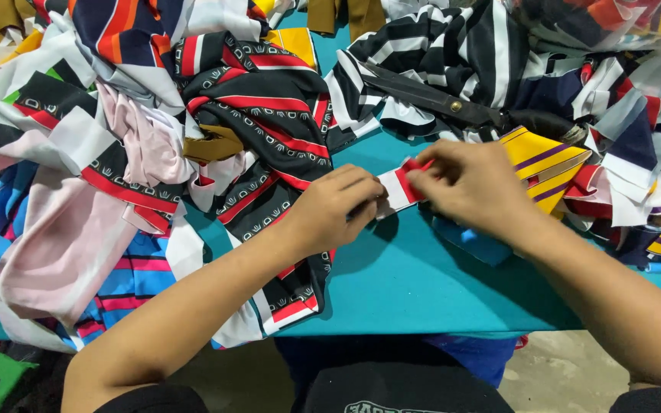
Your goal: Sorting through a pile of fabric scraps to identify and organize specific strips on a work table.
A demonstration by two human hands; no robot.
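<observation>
Both hands meeting over the teal worktop, right at the middle. Left hand curled tight, fingers folded down onto the near edge of a small red-and-white fabric strip. Right hand closed in a pinch on the far end of that same strip, fingertips pressed onto the red band. Grip on both sides shut around the cloth, no gap showing between fingers and fabric. Strip stretched flat between the two hands, just above the worktop surface; touching it or not, hard to tell.

Just beyond the right hand's grip, large black shears lying on a black-and-white striped heap, blades pointing away to the left. Right beside the right hand's grip, on its outer side, a yellow piece with purple stripes, touching the knuckles or nearly so. Under the right wrist, a blue scrap flat on the worktop.

Under and beyond the left hand's grip, a black cloth with red and white bands, draped toward the worktop's near edge beneath the forearm. Further out from the left hand's grip, a pale pink piece atop a mixed pile, well apart from the strip.
</observation>
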